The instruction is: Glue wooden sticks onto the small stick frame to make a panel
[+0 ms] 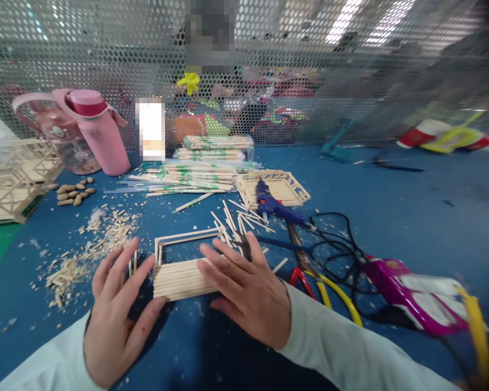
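On the blue table lies a small rectangular stick frame [183,279], its near part covered by wooden sticks laid side by side and its far part an open outline. My left hand [120,309] is at the frame's left end, fingers spread, with thumb and index fingertip at its edge. Over the right end rests my right hand [244,288], its fingers stretched out and hiding that end. Loose sticks [230,220] lie just beyond the right hand. A blue glue gun [275,203] rests on a finished stick tray [295,187] farther back.
Stick scraps [85,250] litter the left side, near peanuts [75,190]. Behind are bagged sticks [199,168], a pink bottle [101,133] and a bright phone screen [151,127]. At right lie yellow-handled scissors [342,296], black cable [342,260] and a magenta power strip [415,296].
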Motion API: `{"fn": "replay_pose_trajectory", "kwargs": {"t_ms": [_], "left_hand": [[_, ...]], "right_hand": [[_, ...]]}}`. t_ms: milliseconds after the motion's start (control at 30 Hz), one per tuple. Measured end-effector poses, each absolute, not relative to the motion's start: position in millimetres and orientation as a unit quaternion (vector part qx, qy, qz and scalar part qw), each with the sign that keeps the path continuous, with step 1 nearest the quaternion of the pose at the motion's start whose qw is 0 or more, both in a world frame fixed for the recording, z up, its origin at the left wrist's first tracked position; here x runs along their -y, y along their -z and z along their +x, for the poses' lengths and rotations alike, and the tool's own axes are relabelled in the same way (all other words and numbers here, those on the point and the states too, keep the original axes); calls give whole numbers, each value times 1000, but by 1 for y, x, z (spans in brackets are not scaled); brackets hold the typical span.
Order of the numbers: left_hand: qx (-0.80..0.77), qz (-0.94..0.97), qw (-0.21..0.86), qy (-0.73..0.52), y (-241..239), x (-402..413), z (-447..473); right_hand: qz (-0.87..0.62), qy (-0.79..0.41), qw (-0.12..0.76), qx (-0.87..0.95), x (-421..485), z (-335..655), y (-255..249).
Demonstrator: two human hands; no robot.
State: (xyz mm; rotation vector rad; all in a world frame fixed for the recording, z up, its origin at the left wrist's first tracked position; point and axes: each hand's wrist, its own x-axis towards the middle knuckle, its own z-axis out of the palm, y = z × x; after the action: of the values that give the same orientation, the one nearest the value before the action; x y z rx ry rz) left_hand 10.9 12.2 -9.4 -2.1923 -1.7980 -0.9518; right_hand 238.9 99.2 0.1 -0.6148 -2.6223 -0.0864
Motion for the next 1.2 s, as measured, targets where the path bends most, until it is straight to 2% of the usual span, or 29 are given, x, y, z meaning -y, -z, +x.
{"fn": "replay_pose_trajectory", "kwargs": {"t_ms": [167,600,933,1200], "left_hand": [[597,-740,77,301,13,-14,7],[587,-751,70,295,21,-16,5],[616,-728,97,283,27,-9,1],[596,-761,126,221,28,-6,-7]], "right_hand": [[-304,58,220,925,-100,252,-5],[-330,43,210,919,-106,257,1],[-357,68,294,884,-101,270,12],[-352,10,299,887,-103,270,5]]}}
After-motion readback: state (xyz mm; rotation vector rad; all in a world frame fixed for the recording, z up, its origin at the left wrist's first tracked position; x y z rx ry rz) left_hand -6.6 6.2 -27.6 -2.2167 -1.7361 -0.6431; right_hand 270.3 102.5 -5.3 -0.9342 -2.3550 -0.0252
